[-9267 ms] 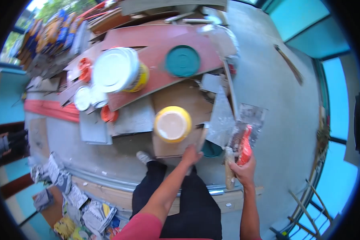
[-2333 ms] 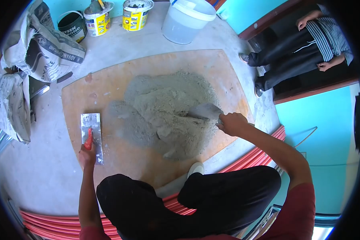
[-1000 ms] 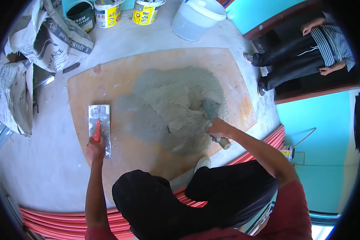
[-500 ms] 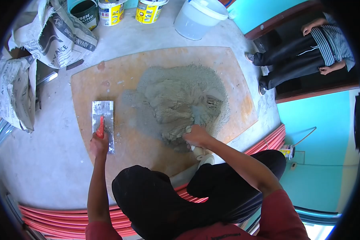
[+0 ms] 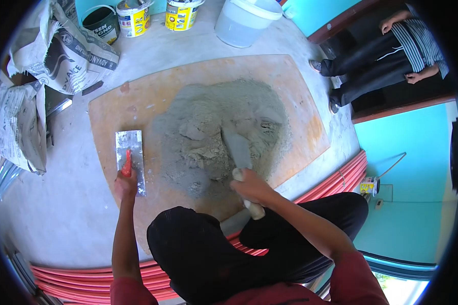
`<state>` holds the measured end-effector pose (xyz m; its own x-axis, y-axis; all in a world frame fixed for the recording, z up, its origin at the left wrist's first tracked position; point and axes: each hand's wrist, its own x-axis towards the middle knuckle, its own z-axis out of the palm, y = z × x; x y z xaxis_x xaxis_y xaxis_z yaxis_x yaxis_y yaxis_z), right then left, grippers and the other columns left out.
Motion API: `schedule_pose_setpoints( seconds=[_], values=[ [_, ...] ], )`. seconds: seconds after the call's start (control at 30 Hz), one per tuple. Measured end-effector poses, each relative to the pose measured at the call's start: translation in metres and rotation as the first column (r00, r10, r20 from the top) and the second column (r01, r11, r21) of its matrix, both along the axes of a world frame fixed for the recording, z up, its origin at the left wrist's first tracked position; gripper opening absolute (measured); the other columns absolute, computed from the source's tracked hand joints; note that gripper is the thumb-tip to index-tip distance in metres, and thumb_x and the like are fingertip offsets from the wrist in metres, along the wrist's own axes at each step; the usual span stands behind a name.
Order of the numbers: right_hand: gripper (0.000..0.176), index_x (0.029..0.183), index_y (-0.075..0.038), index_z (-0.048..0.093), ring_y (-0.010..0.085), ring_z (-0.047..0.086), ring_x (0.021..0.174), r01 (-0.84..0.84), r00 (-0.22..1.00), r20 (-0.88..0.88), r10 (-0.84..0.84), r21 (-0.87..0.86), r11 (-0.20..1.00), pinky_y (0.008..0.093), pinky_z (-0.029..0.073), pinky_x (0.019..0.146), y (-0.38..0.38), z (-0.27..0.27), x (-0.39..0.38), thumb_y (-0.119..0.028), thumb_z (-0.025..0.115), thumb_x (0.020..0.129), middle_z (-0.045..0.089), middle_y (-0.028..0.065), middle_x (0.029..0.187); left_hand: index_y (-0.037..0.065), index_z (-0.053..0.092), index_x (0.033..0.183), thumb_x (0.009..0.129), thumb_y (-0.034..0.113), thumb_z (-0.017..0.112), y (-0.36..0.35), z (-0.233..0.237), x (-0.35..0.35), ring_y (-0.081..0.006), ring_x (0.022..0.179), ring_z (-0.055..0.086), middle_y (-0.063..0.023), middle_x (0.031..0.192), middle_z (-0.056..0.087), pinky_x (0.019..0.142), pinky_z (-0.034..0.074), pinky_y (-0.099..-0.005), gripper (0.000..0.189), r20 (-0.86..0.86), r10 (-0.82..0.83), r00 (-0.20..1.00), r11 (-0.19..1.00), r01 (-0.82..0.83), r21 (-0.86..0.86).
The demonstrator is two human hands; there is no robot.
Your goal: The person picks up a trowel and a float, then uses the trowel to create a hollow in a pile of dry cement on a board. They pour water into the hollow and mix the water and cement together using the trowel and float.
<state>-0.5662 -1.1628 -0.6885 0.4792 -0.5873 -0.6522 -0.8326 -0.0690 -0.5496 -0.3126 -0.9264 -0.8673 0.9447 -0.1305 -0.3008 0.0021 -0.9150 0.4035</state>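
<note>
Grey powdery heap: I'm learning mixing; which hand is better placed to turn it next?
Probably the right hand: its grey-bladed trowel is in the heap; the left hand holds a red-handled rectangular metal float apart.

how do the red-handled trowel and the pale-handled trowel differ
The red-handled trowel has its grip over a rectangular blade; the pale-handled trowel has its grip behind the blade. The red-handled trowel is beside the grey powder; the pale-handled trowel has its blade amid it. Both are hand-held, in the left hand and right hand respectively.
</note>
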Motion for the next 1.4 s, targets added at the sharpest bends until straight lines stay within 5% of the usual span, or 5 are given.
schedule_pose_setpoints(
  seconds=[0.37, 0.67, 0.93, 1.07, 1.4],
  values=[
    [0.011, 0.079, 0.004, 0.05, 0.0244, 0.055, 0.048, 0.637, 0.67, 0.171, -0.723, 0.369, 0.677, 0.038, 0.045, 0.042, -0.089, -0.098, 0.052, -0.007, 0.051, 0.08, 0.052, 0.0122, 0.064, 0.002, 0.062, 0.101, 0.074, 0.045, 0.062, 0.005, -0.008, -0.002, -0.0388, 0.087, 0.063, -0.0231, 0.093, 0.065, 0.076, 0.049, -0.0478, 0.05, -0.001, -0.008, 1.0, 0.997, 0.008, 0.082],
    [0.026, 0.089, 0.013, 0.047, 0.0261, 0.058, 0.049, 0.417, 0.868, 0.213, -0.448, 0.177, 0.892, 0.0391, 0.047, 0.04, -0.035, -0.139, 0.107, -0.011, 0.053, 0.081, 0.054, 0.0165, 0.071, 0.005, 0.061, 0.103, 0.074, 0.044, 0.061, -0.001, -0.002, -0.001, -0.0381, 0.087, 0.063, -0.0219, 0.094, 0.065, 0.078, 0.049, -0.0477, 0.049, -0.015, 0.022, 1.0, 0.996, -0.021, 0.085],
    [0.047, 0.093, 0.017, 0.054, 0.0415, 0.063, 0.087, 0.189, 0.981, 0.067, -0.185, -0.064, 0.98, 0.042, 0.05, 0.075, 0.005, -0.111, 0.11, -0.026, 0.062, 0.077, 0.06, 0.0323, 0.093, 0.005, 0.06, 0.105, 0.076, 0.045, 0.06, -0.002, 0.002, -0.003, -0.0379, 0.089, 0.063, -0.0219, 0.096, 0.065, 0.078, 0.049, -0.0477, 0.05, -0.038, 0.02, 0.999, 0.994, -0.015, 0.112],
    [0.05, 0.102, 0.02, 0.043, 0.0371, 0.066, 0.068, 0.012, 1.0, 0.001, -0.012, -0.24, 0.971, 0.0411, 0.053, 0.06, 0.024, -0.126, 0.106, -0.02, 0.061, 0.078, 0.062, 0.0281, 0.079, 0.004, 0.06, 0.099, 0.075, 0.044, 0.058, 0.0, -0.001, -0.003, -0.0394, 0.089, 0.062, -0.0232, 0.094, 0.064, 0.078, 0.049, -0.0481, 0.046, -0.006, 0.014, 1.0, 0.995, -0.014, 0.094],
    [0.046, 0.097, 0.017, 0.05, 0.0448, 0.056, 0.098, -0.43, 0.899, -0.036, 0.435, -0.253, 0.867, 0.044, 0.047, 0.084, 0.042, -0.092, 0.078, -0.019, 0.062, 0.071, 0.056, 0.0339, 0.097, 0.002, 0.06, 0.103, 0.075, 0.047, 0.058, -0.001, 0.006, -0.001, -0.0382, 0.091, 0.063, -0.0229, 0.096, 0.065, 0.079, 0.049, -0.0476, 0.053, -0.008, 0.002, 1.0, 0.995, -0.001, 0.097]
  ],
)
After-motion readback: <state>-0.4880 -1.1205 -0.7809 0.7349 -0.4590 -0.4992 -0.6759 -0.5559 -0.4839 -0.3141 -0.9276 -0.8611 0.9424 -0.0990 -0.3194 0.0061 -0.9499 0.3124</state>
